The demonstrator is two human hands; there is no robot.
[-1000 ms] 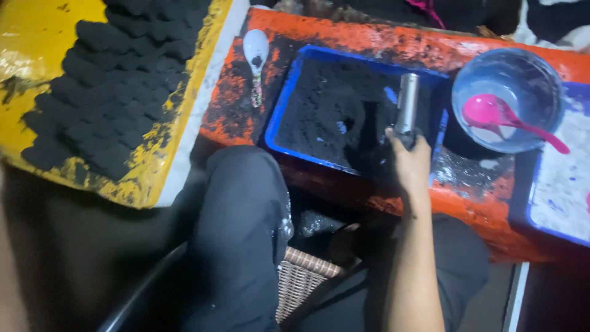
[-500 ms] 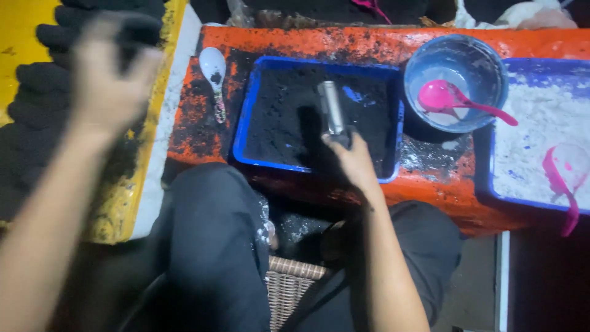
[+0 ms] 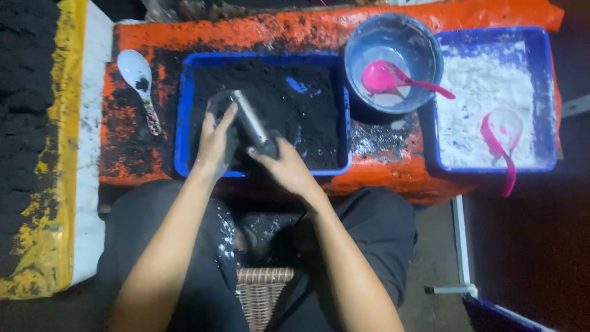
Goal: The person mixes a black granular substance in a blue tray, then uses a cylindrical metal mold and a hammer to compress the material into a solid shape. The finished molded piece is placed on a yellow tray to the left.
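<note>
Both hands meet over the blue tray of black powder (image 3: 184, 123) near the front edge of the orange table (image 3: 381, 172). To the left, beyond the table's left edge, lies a yellow-rimmed board (image 3: 58, 154) covered with dark pressed pieces. On the table's left end rests a white spoon (image 3: 138, 77), its bowl toward the back edge, just beside the tray's left wall. The left hand (image 3: 216, 140) sits inside the tray at its front left, fingers spread and pressed against the side of a metal tube (image 3: 251, 123). That tube lies tilted, its upper end pointing toward the tray's back left and its lower end toward the front. The right hand (image 3: 286, 167) closes around the tube's lower end, right at the tray's front rim. Farther right, near the back edge, stands a round grey bowl (image 3: 424, 43) with a pink spoon (image 3: 387, 77) in it. At the right end sits a second blue tray (image 3: 550, 92) of white powder with a pink scoop (image 3: 501, 138) whose handle hangs over its front wall.
</note>
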